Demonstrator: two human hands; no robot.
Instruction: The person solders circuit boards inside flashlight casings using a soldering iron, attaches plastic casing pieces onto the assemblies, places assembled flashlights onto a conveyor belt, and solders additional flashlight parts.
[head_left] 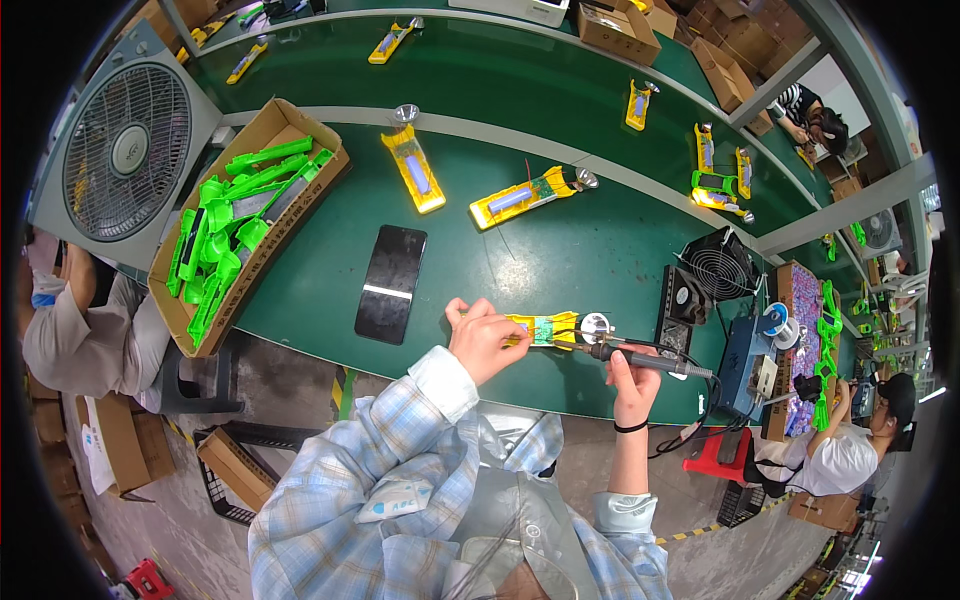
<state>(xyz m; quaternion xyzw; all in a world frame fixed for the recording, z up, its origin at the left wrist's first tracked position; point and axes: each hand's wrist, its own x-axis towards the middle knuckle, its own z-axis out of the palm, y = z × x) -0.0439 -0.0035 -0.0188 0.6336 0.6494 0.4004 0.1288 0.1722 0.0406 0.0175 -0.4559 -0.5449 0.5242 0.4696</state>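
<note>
My right hand (635, 385) is wrapped round the dark handle of a soldering iron (665, 366), whose tip points left over a small green circuit board (543, 331). The board sits in a yellow flashlight housing (566, 322) lying on the green bench near its front edge. A round silver reflector (597, 324) is at the housing's right end. My left hand (484, 340) closes over the left end with bent fingers, partly hiding the battery there. Whether a thin wire is also between those fingertips is too small to make out.
Left of my hands lie a black phone (392, 283) and a carton (262, 262) of bright green plastic parts. Two more yellow housings (413, 168) (522, 200) lie beyond. On the right stand a small black fan (720, 268), a blue soldering station (748, 365) and a solder spool (779, 322).
</note>
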